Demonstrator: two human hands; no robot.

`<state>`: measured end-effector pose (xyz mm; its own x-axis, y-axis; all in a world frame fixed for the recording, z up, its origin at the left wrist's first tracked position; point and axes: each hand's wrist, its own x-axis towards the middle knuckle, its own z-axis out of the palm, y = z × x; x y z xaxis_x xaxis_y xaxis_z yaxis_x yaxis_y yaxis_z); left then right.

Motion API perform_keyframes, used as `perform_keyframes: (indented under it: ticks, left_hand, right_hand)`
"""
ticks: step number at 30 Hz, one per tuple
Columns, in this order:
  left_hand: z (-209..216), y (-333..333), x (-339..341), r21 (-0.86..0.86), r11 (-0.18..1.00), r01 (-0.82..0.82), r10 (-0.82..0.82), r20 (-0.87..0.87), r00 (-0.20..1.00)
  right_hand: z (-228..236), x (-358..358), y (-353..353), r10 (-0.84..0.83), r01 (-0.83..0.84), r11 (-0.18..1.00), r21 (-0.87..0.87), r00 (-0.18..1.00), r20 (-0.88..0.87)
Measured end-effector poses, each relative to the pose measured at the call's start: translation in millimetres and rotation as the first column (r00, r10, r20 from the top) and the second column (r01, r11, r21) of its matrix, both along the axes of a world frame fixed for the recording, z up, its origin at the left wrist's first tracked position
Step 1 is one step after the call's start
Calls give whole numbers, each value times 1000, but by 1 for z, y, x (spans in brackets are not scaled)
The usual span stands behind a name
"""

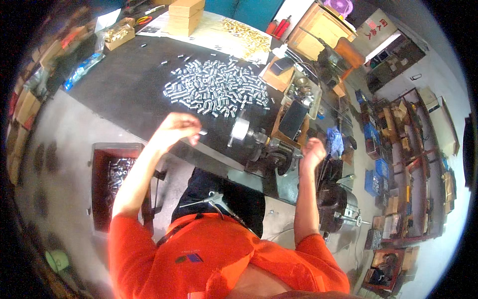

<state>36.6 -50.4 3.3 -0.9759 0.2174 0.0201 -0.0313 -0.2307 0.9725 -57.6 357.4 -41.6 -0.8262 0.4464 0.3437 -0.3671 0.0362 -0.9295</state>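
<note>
My left hand (pixel 180 129) is over the near edge of the dark table, its fingers pinched on a small silvery metal sleeve (pixel 203 132). Just right of it, a small bench machine (pixel 276 155) has a round bright metal head (pixel 240 128) facing that hand. My right hand (pixel 313 152) is closed at the machine's right side; what lies inside its fingers, if anything, is hidden. Beyond the left hand, a wide heap of short shiny metal sleeves (pixel 216 87) covers the middle of the table.
Brass-coloured pieces (pixel 244 35) lie on a paper sheet near stacked cardboard boxes (pixel 185 17). A reddish bin (pixel 97 184) of metal parts stands on the floor at left. A tray of parts (pixel 303 92) and a dark box (pixel 294 119) flank the machine; shelves (pixel 413 174) line the right.
</note>
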Motion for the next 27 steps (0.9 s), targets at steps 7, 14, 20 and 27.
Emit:
perform_keyframes:
  ticks: [7, 14, 20, 27]
  left_hand:
    - [-48, -98, 122, -423, 866, -266, 352, 140, 925]
    - [-86, -112, 116, -754, 323, -571, 311, -486, 817]
    - [-48, -45, -36, -771, 365, -522, 108, -521, 847]
    - [-66, -20, -80, -936, -63, -347, 68, -351, 934]
  right_hand:
    - [50, 87, -11, 219, -276, 875, -397, 958, -183]
    - [-30, 109, -1, 317, -242, 868, -434, 942, 109]
    - [-52, 50, -2, 129, 2, 918, -397, 944, 303]
    - [-55, 60, -1, 103, 53, 905, -421, 935, 338]
